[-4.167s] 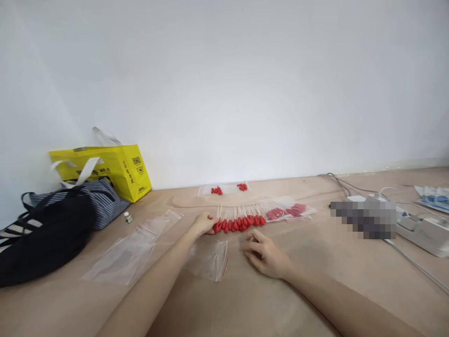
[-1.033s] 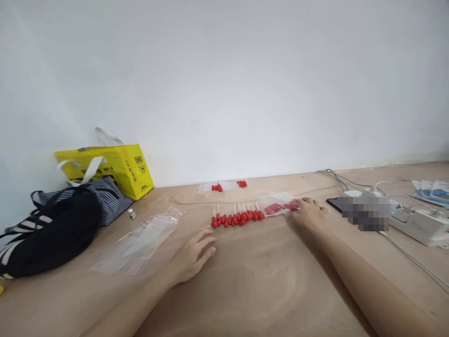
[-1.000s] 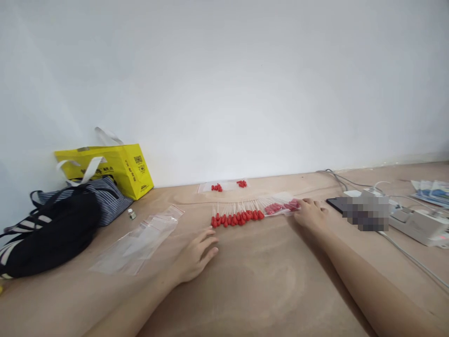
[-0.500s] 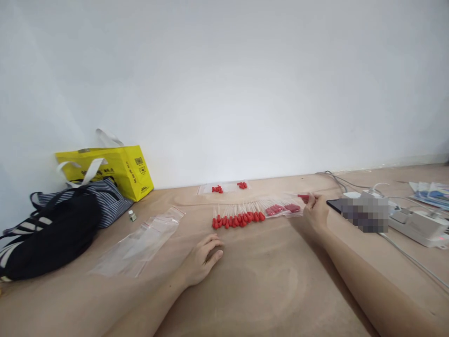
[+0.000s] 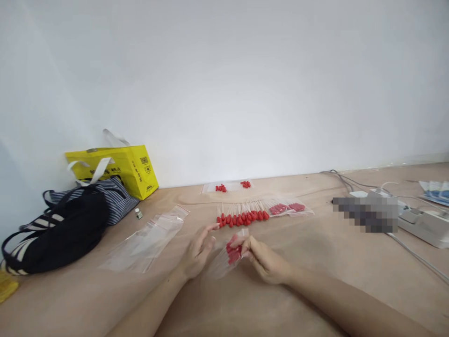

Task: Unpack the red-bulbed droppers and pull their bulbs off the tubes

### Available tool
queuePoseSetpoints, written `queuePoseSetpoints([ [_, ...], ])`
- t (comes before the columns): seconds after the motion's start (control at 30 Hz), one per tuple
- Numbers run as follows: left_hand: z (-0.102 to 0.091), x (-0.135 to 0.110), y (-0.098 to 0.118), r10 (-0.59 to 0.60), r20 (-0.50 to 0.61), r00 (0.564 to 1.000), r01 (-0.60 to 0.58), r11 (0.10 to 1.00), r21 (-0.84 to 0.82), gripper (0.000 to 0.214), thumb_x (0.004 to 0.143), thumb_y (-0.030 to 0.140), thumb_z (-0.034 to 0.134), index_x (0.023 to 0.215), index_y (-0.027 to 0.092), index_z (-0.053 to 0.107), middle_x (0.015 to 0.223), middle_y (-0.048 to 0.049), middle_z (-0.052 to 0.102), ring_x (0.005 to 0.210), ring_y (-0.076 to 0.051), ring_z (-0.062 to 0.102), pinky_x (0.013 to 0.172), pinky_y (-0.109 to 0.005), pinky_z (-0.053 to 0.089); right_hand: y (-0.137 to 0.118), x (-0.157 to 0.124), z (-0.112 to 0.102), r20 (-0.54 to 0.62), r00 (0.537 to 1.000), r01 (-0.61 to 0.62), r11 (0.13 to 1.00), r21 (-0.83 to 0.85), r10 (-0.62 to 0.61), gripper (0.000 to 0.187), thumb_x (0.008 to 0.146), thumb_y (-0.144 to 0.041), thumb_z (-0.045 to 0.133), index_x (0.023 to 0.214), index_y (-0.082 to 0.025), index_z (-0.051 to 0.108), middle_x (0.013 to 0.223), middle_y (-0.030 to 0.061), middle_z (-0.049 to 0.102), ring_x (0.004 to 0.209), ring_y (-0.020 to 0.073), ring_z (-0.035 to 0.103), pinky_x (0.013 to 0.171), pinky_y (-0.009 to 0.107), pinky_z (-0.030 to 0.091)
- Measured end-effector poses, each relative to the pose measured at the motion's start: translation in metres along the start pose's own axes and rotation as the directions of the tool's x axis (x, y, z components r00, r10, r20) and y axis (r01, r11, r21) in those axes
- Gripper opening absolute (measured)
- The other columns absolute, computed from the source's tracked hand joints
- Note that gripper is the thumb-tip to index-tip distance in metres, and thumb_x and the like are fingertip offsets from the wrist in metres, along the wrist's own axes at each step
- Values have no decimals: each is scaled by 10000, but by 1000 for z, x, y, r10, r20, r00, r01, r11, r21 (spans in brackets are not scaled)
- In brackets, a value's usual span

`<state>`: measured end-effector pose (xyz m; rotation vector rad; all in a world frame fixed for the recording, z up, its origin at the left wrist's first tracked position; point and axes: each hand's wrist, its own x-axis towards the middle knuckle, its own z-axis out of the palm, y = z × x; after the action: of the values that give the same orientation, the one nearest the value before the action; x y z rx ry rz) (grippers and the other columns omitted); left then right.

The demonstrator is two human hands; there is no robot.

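My right hand (image 5: 267, 262) pinches a small clear plastic bag (image 5: 234, 251) with several red-tipped sticks inside, low over the table. Just left of that bag, my left hand (image 5: 198, 252) is open with its fingers apart, holding nothing. Beyond both hands lies a row of loose red-tipped sticks (image 5: 243, 217), red ends toward me. Filled clear bags (image 5: 289, 208) with red tips showing lie at the right end of the row. A flat stack of plastic bags (image 5: 147, 241) rests to the left of my left hand.
Near the wall, more red pieces (image 5: 220, 188) lie on a clear bag. At left stand a yellow bag (image 5: 140, 173), a striped and black bag (image 5: 73, 234) and a tiny bottle (image 5: 138, 213). A power strip (image 5: 424, 227), cables and a blurred-out device (image 5: 365, 215) occupy the right.
My right hand has come from the far right, beside the filled bags, to the middle near my left hand, bringing the bag of red-tipped sticks. My left hand has turned slightly, still open.
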<state>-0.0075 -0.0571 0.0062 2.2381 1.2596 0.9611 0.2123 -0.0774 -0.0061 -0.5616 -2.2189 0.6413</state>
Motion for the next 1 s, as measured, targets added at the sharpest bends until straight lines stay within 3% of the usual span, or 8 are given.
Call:
queuePoseSetpoints([
  [0.13,3,-6,3,96,240,966,-106,994,28,529,796,456,425,1272,244,334,1327,-61,366,1214,-231,322,1016,-398,253,1,0,1,123,992,6,1000,3,-6,126,894,-228,248,851,-210,365,1000,78,511,948,128,485,796,282,413],
  [0.23,7,-8,2,77,362,929,-102,993,52,623,768,456,479,1315,257,256,1375,-55,285,1236,-241,286,1019,-408,252,10,-1,-3,101,995,-11,996,-93,21,135,877,-201,293,858,-204,427,1065,76,476,1019,137,448,849,290,382],
  [0.33,9,-8,1,12,346,938,-48,994,94,626,776,445,473,1320,229,251,1385,-78,257,1241,-244,278,1015,-410,261,23,-1,-6,-82,989,-139,968,-210,124,126,855,-213,354,880,-198,476,1025,72,491,964,154,469,830,315,381],
  [0.43,10,-7,3,-24,331,943,-15,993,114,616,777,438,475,1309,202,274,1365,-93,297,1232,-237,297,1013,-400,269,31,0,-5,-242,929,-336,911,-239,279,144,821,-306,443,792,-195,530,863,49,529,838,167,497,774,341,387],
  [0.63,13,-5,6,14,287,958,-41,995,88,579,770,411,492,1282,211,312,1294,-81,404,1174,-222,382,980,-363,324,17,4,6,-172,851,-522,835,-175,496,177,678,-403,598,662,-227,608,853,18,566,871,196,501,814,402,326],
  [0.73,14,-5,7,26,281,959,-48,996,72,564,768,385,502,1273,208,322,1273,-83,424,1158,-221,397,972,-361,331,13,7,9,-164,794,-607,780,-153,585,80,678,-274,566,640,-237,625,899,9,584,902,204,500,827,418,293],
  [0.87,15,-2,7,45,276,960,-64,996,63,522,786,361,489,1261,209,335,1250,-83,441,1136,-207,415,957,-358,346,14,10,8,-158,710,-703,705,-95,687,170,705,-237,491,616,-234,636,928,-4,602,926,200,498,849,411,246],
  [1.0,17,12,8,114,271,956,-149,982,112,360,842,251,388,1198,218,428,1218,-64,457,1107,-176,432,948,-348,349,12,12,5,-135,675,-735,678,-31,726,214,724,-271,468,597,-233,635,934,-23,610,949,193,487,874,379,202],
])
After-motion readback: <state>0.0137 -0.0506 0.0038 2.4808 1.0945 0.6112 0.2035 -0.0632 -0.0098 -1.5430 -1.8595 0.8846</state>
